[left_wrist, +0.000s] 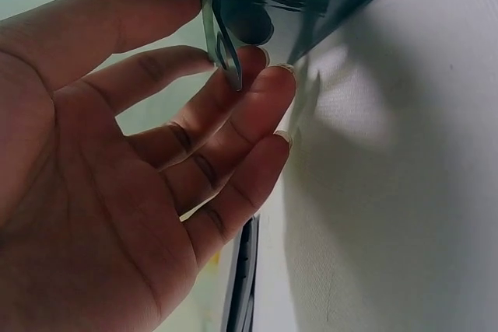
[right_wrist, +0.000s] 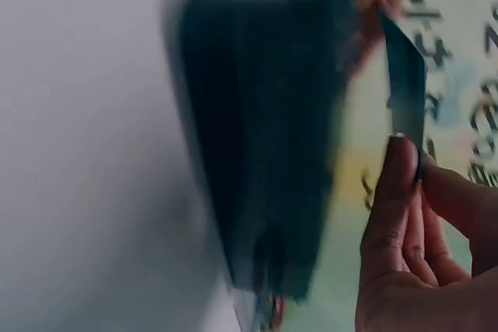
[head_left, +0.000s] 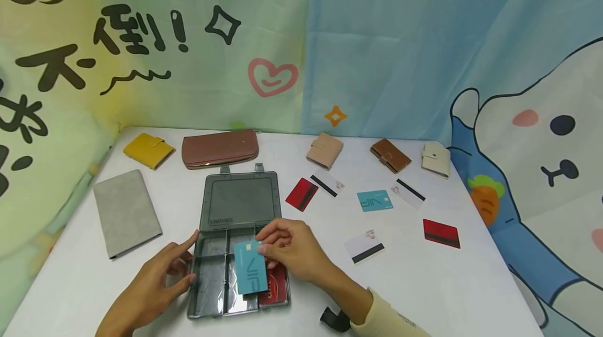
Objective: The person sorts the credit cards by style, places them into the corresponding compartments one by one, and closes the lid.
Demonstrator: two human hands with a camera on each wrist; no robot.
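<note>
In the head view a translucent dark grey compartment box point(head_left: 207, 287) lies with its lid point(head_left: 245, 195) swung back. My right hand point(head_left: 294, 248) pinches a blue VIP card point(head_left: 249, 269) between thumb and fingers, held over the front compartments. In the right wrist view the same card point(right_wrist: 406, 75) is seen nearly edge-on. Beneath it, a red card point(head_left: 277, 287) lies in the front right compartment, partly covered. My left hand point(head_left: 151, 279) touches the box's left side with thumb and index fingertip spread apart; the left wrist view shows its fingers relaxed at the edge point(left_wrist: 226, 44).
Red cards point(head_left: 301, 194), white cards point(head_left: 365, 246) and another blue card point(head_left: 375, 201) lie scattered to the right. Along the back are a yellow wallet point(head_left: 148, 151), a brown long wallet point(head_left: 220, 149) and several small card holders point(head_left: 325, 150). A grey notebook-like case point(head_left: 127, 214) lies left.
</note>
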